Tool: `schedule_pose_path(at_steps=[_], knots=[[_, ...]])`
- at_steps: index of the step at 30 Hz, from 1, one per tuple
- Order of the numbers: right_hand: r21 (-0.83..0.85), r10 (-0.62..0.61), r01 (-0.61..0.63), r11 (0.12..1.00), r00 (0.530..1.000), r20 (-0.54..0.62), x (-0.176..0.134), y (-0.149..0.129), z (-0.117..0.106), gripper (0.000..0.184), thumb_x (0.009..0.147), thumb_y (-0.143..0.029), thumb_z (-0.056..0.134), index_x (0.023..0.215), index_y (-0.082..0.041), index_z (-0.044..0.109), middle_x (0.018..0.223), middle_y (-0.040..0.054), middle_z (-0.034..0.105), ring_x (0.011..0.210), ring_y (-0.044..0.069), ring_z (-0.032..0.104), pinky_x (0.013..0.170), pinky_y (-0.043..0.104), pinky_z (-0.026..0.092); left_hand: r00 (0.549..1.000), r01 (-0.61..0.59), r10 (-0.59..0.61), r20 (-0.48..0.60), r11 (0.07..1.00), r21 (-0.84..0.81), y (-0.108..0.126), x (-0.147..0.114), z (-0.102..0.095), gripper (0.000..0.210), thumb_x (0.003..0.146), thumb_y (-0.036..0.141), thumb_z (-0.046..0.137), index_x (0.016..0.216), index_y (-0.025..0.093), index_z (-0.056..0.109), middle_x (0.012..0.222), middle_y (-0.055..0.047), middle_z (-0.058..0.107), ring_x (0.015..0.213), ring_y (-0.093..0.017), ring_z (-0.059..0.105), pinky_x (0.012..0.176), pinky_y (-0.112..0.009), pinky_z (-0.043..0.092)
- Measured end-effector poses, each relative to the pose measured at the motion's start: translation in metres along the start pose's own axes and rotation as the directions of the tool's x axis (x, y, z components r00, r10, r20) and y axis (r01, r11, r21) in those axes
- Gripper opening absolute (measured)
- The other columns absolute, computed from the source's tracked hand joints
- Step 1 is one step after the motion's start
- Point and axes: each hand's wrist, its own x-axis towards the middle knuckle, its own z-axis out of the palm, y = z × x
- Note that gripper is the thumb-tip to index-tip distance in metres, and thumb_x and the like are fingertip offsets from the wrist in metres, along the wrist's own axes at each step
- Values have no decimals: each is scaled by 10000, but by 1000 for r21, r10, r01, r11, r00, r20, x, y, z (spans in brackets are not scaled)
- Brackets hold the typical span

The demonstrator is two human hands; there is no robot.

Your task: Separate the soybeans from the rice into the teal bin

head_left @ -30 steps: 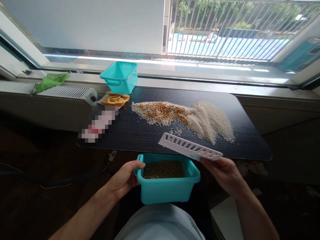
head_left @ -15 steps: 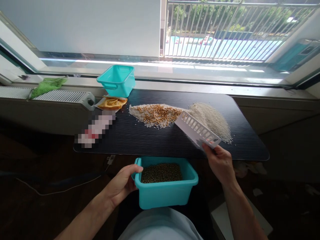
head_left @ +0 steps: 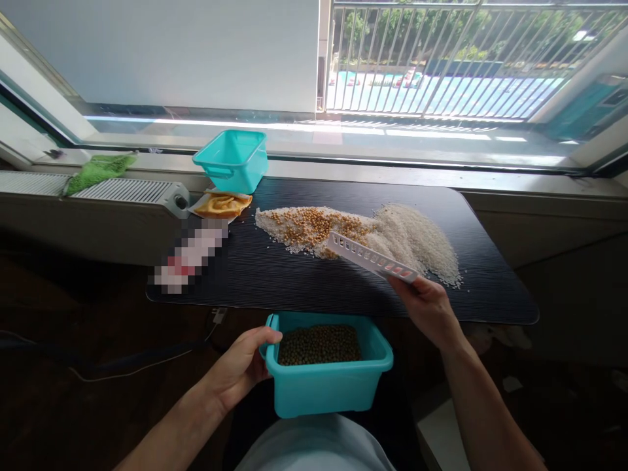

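My left hand (head_left: 250, 356) grips the left rim and handle of a turquoise plastic bin (head_left: 326, 389), held just below the table's front edge. Small greenish-brown beans (head_left: 318, 345) fill part of the bin. In my right hand (head_left: 426, 304) is a white slotted plastic strip (head_left: 370, 258), tilted, its far end over the front of the grain pile. That pile holds yellow soybeans (head_left: 314, 222) mixed with white rice on the left. White rice (head_left: 417, 239) alone makes up the right part. Whether the strip touches the grains I cannot tell.
A second turquoise bin (head_left: 235, 160) stands at the back left of the dark table (head_left: 275, 281). Before it lies an orange-yellow packet (head_left: 223, 204), with a blurred-out item (head_left: 193, 255) nearer me. A green cloth (head_left: 101, 173) rests on the radiator (head_left: 132, 193). Window glass runs behind.
My right hand has moved slightly left, and the slotted strip has swung left and turned flatter, more edge-on to me. My left hand still grips the bin, at nearly the same place.
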Motion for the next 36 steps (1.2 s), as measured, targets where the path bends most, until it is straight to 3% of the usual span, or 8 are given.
schedule_pose_path(at_steps=[5, 11, 18, 24, 31, 36], knots=[[56, 17, -18, 998, 1000, 25, -13, -5, -13, 243, 809, -371, 679, 982, -243, 792, 962, 15, 791, 916, 278, 725, 843, 410, 568, 1000, 8, -8, 18, 1000, 9, 1, -1, 1, 171, 618, 161, 717, 618, 172, 547, 565, 42, 548, 507, -102, 533, 569, -242, 530], [113, 63, -60, 992, 998, -20, -6, -2, -5, 291, 770, -426, 720, 963, -223, 794, 955, 30, 794, 912, 284, 731, 858, 425, 571, 1000, 16, -16, 5, 1000, 15, 2, -1, 3, 105, 645, 139, 693, 690, 160, 601, 599, 28, 587, 519, -114, 561, 556, -249, 537], [134, 50, -58, 989, 997, 63, -11, -8, -8, 282, 768, -422, 718, 966, -236, 797, 978, 33, 791, 956, 293, 725, 902, 443, 558, 1000, 3, -2, 2, 1000, -8, 0, 1, 0, 97, 672, 115, 679, 757, 145, 643, 624, 7, 641, 515, -118, 590, 527, -232, 528], [153, 65, -63, 986, 998, -8, -5, -6, -6, 290, 763, -422, 722, 965, -227, 796, 988, 24, 790, 954, 292, 724, 924, 456, 547, 1000, 10, -10, 17, 1000, -9, 1, 0, 1, 91, 678, 106, 687, 730, 156, 631, 643, -7, 666, 526, -137, 622, 547, -249, 542], [154, 54, -68, 986, 994, 93, -10, -8, -10, 292, 760, -438, 730, 971, -248, 798, 989, 23, 789, 975, 295, 721, 909, 440, 562, 1000, 9, -9, 22, 1000, -20, 1, 1, 0, 95, 684, 99, 680, 737, 163, 635, 631, 7, 661, 523, -130, 620, 539, -238, 538], [160, 51, -62, 985, 996, 73, -8, -8, -8, 306, 761, -455, 729, 965, -238, 798, 989, 29, 790, 969, 295, 722, 919, 446, 554, 1000, 3, -3, 25, 1000, -17, 0, 1, 0, 76, 687, 105, 668, 732, 155, 634, 634, 3, 662, 531, -126, 615, 538, -238, 546]])
